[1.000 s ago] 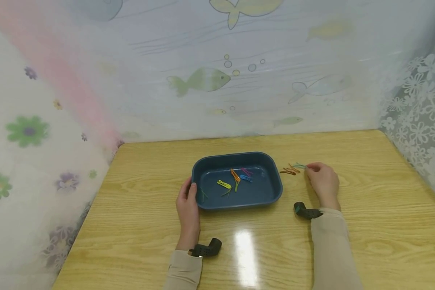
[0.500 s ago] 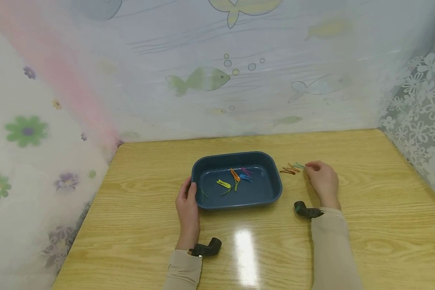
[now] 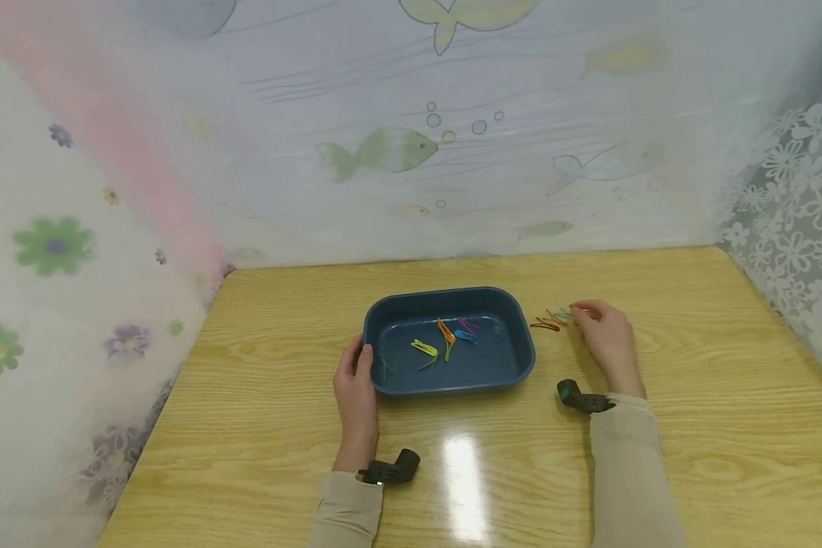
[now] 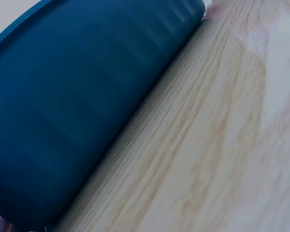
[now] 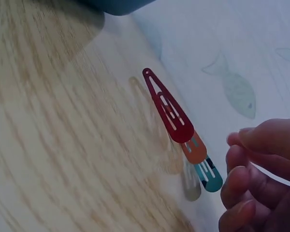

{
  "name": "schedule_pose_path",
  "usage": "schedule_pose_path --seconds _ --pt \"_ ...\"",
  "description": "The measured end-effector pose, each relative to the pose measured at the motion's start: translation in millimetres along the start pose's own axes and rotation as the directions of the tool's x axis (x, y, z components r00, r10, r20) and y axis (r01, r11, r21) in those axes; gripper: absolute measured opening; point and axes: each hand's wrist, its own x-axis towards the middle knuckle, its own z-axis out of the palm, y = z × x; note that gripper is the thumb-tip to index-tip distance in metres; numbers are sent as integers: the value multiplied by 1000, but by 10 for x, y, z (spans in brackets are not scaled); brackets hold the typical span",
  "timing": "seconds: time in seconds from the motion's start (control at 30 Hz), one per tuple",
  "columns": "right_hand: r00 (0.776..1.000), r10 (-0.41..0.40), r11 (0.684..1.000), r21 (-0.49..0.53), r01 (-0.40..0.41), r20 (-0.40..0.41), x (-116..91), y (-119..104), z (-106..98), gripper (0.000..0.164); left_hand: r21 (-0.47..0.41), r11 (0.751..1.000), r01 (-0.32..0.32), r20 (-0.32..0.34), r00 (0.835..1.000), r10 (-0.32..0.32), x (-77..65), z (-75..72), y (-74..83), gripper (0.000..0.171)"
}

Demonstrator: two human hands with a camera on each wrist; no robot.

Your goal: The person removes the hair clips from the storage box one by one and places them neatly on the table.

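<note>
A dark blue rectangular tub [image 3: 452,390] stands on the wooden table. My left hand [image 3: 358,392] grips its left end, thumb over the rim and fingers along the outside. In the left wrist view the tub's wall [image 4: 82,92] hides nearly all of that hand. My right hand [image 3: 606,339] is beside a few snap hair clips right of the tub. The right wrist view shows a red hair clip [image 5: 179,131], an orange hair clip [image 5: 195,153] and a teal hair clip [image 5: 213,184] overlapping in a row. The right hand's fingers [image 5: 237,181] are curled near the teal one, with nothing visible between them.
Inside the tub lie several loose hair clips, among them a yellow clip [image 3: 425,348], a blue clip [image 3: 466,336] and an orange clip [image 3: 444,330]. A sheet printed with fish [image 3: 383,148] hangs behind the table [image 3: 260,426].
My right hand has shifted slightly left, its fingertips now over the end of the teal hair clip in the head view. The left hand and the tub have stayed put.
</note>
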Motion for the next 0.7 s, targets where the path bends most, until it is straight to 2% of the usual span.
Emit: schedule_pose_path --seconds 0.13,0.27,0.37,0.53,0.7 --pt "999 -22 999 48 20 43 -7 -45 5 45 -3 1000 7 -5 1000 -7 -5 5 -1 37" --pt "992 -34 981 192 11 118 -33 -122 -23 47 -2 1000 0 -7 1000 0 -5 10 0 37" --pt "981 -68 966 259 20 179 -58 -195 -64 48 -4 1000 -3 -3 1000 3 -6 11 -1 36" --pt "959 -135 965 252 70 250 -93 -321 -121 49 -16 1000 -4 -6 1000 4 -10 10 3 37" --pt "939 -204 951 284 123 276 -132 -454 -151 48 -11 1000 -17 -11 1000 17 -13 13 10 37"
